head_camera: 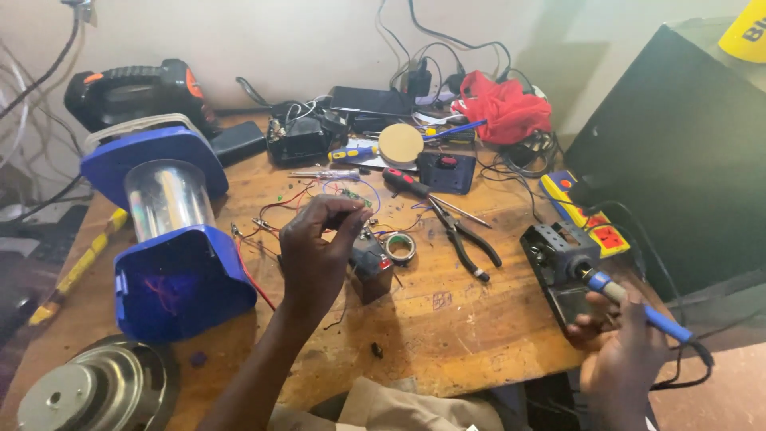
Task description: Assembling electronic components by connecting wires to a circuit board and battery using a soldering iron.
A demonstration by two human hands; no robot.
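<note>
Head view: left hand fingers pinch something too thin to identify; right hand grips soldering iron

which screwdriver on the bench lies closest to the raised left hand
The clear-handled slim screwdriver, lying just beyond the left hand. The red-and-black-handled screwdriver and yellow-and-blue-handled screwdriver lie farther.

A scuffed wooden desk stands against a plain pale wall. A large black cabinet stands at its right. Soft daylight falls evenly; reddish floor shows lower right.
</note>
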